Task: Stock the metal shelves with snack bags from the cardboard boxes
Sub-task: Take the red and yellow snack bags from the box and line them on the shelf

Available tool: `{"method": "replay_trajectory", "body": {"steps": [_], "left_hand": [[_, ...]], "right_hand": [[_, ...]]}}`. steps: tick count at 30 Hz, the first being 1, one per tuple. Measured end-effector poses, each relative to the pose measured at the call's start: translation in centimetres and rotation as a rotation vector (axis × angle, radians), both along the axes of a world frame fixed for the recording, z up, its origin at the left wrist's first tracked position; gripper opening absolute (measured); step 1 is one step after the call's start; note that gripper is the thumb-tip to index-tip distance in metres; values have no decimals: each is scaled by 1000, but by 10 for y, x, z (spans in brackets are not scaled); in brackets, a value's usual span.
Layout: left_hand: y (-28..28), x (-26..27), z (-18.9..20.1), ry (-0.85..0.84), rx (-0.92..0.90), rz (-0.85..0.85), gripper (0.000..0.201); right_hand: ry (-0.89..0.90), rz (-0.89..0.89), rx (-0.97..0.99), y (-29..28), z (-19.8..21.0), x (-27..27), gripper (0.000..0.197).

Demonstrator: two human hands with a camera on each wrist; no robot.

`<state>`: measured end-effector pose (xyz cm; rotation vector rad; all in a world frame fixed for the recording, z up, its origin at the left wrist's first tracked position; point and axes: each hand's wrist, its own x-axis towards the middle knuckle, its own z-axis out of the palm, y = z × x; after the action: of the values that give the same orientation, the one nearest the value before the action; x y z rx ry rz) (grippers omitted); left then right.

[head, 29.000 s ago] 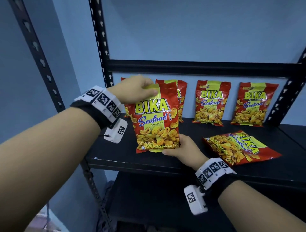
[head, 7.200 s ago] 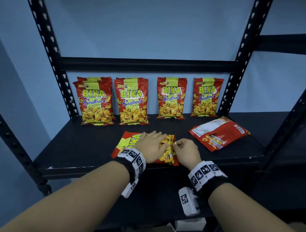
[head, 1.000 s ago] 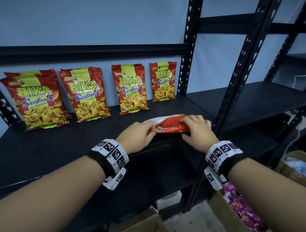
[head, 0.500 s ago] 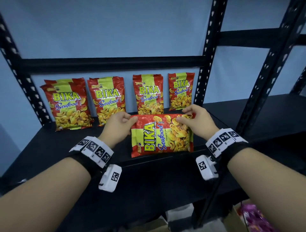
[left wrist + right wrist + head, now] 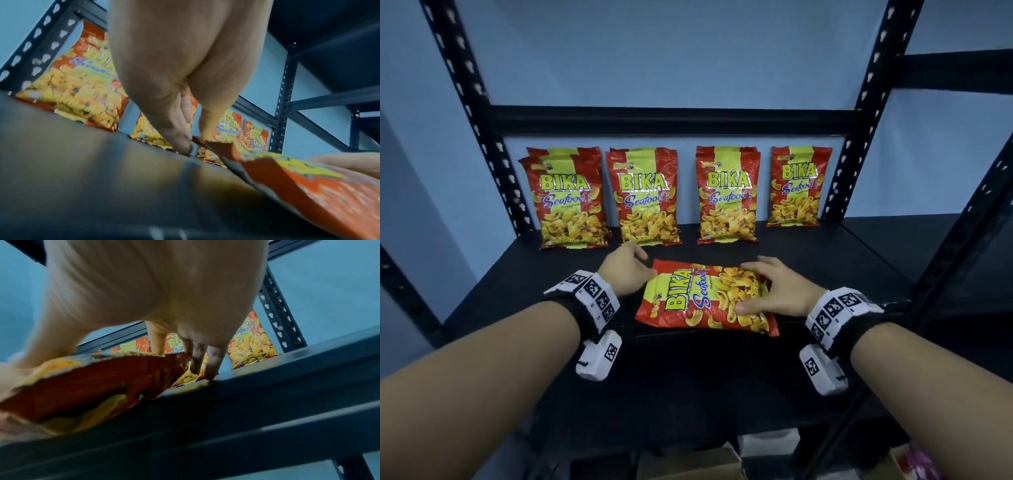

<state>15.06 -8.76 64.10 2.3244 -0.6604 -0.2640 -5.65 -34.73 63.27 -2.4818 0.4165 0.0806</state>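
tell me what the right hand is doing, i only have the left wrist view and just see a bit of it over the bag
Observer: The right hand lies spread on the right half of the flat bag, thumb on its printed face.
Operator: which way does the bag lie
Observer: Sideways and face up near the front edge of the shelf, its top edge toward the left hand.
Operator: how full is the back row
Observer: Four spots of standing bags; the leftmost standing bag has a second bag behind it.
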Motion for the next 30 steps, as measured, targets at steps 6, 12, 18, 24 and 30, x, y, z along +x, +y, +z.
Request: {"method": "replay_trajectory", "body": {"steps": [6,12,18,24,30], "left_hand": [[-11,-32,40,-383,242,-249,52],[-59,-87,21,-409,303,-480,78],[-80,-91,-22,-418,438,-498,80],[-73,-83,-39,-476,399,-452,87],[-65,-74,-35,-354,370,-356,96]], "right_hand": [[111,110,-167,-4,7,3,138],[94,163,-240,-3,-1,9,145],[119,142,-232,-2,-12,5,149],[104,137,-237,-3,-22,7,146],[141,138,-215,-6,-19,8,142]]}}
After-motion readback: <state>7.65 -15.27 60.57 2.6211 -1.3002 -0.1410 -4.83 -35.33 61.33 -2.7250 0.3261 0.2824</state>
